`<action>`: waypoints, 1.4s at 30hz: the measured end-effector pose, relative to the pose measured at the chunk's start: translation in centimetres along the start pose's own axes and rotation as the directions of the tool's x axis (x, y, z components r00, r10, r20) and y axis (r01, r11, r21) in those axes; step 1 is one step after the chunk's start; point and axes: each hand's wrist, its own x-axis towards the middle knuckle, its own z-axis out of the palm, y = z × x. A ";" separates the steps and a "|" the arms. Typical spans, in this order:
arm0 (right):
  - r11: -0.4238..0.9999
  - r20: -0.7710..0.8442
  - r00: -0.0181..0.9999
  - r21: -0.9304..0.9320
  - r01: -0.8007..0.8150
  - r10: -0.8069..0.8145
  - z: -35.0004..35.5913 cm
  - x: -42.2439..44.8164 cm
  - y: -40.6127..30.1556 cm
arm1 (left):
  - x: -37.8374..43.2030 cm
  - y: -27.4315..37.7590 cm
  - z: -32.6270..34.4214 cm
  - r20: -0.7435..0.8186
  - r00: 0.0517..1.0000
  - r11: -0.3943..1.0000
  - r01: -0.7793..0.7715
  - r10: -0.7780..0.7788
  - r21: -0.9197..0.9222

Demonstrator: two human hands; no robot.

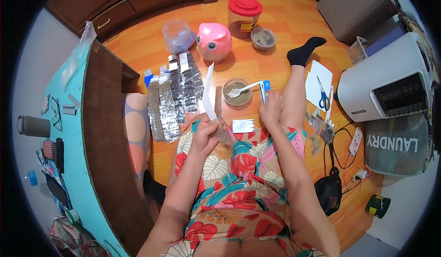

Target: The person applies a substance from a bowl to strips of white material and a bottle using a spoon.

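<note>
My left hand (206, 133) holds a folded white paper strip (208, 98) and a small clear plastic packet (223, 135) above my lap. My right hand (271, 110) is beside a narrow blue-and-white item (263, 93); its fingers are blurred and whether they grip it cannot be told. A round clear tub (237, 100) of greyish-brown contents, with a white plastic spoon (235, 92) across it, stands between and beyond my hands. A small white paper piece (243, 126) lies on my patterned clothing. Rows of filled plastic packet strips (170, 110) lie on the floor at the left.
Beyond the tub stand a pink owl-shaped container (215, 43), a red-lidded jar (244, 19) and a lidded bowl (263, 39). Blue-handled scissors (323, 100) lie on white paper (318, 79) at the right, near cables and a white air cooler (382, 81). A turquoise-topped table (74, 133) borders the left.
</note>
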 end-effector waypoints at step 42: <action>0.960 0.041 0.998 -0.277 -0.033 0.046 -13.3 -2.4 5.4 | -3.8 -0.2 1.3 0.164 0.986 0.944 -0.071 0.018 0.322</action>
